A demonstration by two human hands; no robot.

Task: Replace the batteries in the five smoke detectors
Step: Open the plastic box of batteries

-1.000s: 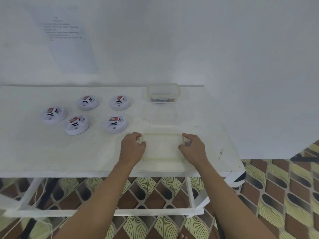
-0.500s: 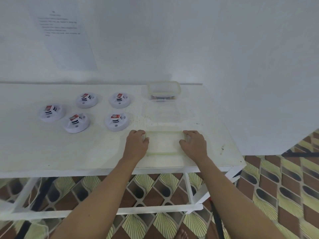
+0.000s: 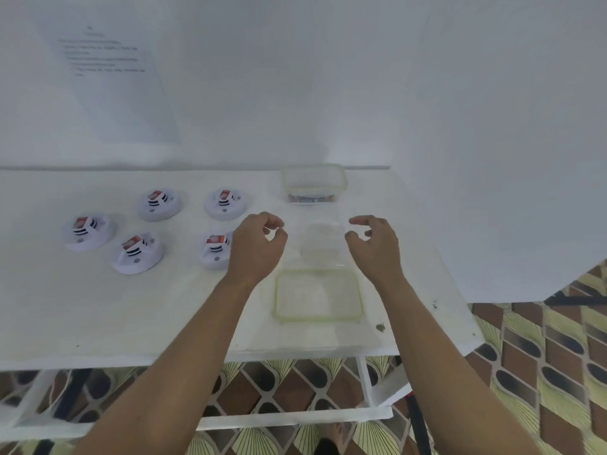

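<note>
Beside left hand (image 3: 256,247), nearest smoke detector (image 3: 214,250)

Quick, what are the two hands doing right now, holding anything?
Left hand: open, fingers loosely curled, holding nothing.
Right hand: open, fingers loosely curled, holding nothing.

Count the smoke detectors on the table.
5: back-left detector, back-right detector, far-left detector, front-middle detector, and front-right detector, partly behind the left hand. No others visible.
</note>
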